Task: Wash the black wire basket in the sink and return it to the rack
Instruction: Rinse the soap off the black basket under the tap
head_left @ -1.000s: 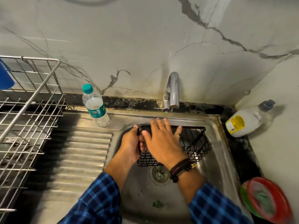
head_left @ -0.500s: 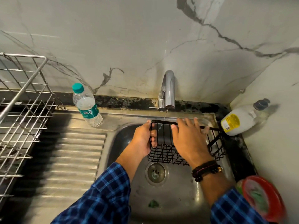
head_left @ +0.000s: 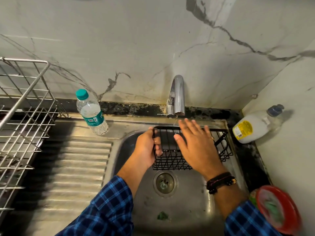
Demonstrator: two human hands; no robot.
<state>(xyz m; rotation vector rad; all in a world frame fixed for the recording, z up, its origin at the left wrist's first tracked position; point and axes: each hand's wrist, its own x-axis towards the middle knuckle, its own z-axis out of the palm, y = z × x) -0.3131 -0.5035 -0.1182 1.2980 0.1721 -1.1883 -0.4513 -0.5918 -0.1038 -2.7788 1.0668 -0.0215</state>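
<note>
1. Left hand [head_left: 146, 149] is clamped on the left end of the black wire basket [head_left: 170, 161]. My fingers are curled round the end wires, and my thumb is up by the top rim corner.
2. Right hand [head_left: 197, 147] is flat and spread, fingers straight, gripping nothing. It lies over the basket's middle, with the fingertips reaching past the far top rim. I cannot tell whether the palm presses the wire.
3. Hands are near each other but apart, with a strip of basket showing between them.
4. Basket sits inside the sink [head_left: 187, 203], toward the back of the basin. Its near lower edge is just beyond the drain [head_left: 165, 182], and its right end is close to the basin's right wall.
5. Faucet [head_left: 177, 94] stands directly behind the basket. A thin stream of water [head_left: 174, 121] falls to the basket's far rim, just beside my right fingertips.
6. Small green scrap [head_left: 162, 216] lies on the basin floor, nearer to me than the drain.
7. Metal wire rack [head_left: 25, 116] is at the far left, well apart from the basket, with the ribbed drainboard [head_left: 73, 167] between them.
8. Water bottle [head_left: 91, 113] with a teal cap stands at the back of the drainboard, leaning slightly.
9. White soap bottle [head_left: 250, 128] with a yellow label lies on its side in the right back corner.
10. Red round dish [head_left: 277, 208] is at the lower right and blurred.
11. Dark bracelets [head_left: 219, 182] are on my right wrist, and both sleeves are blue check.
</note>
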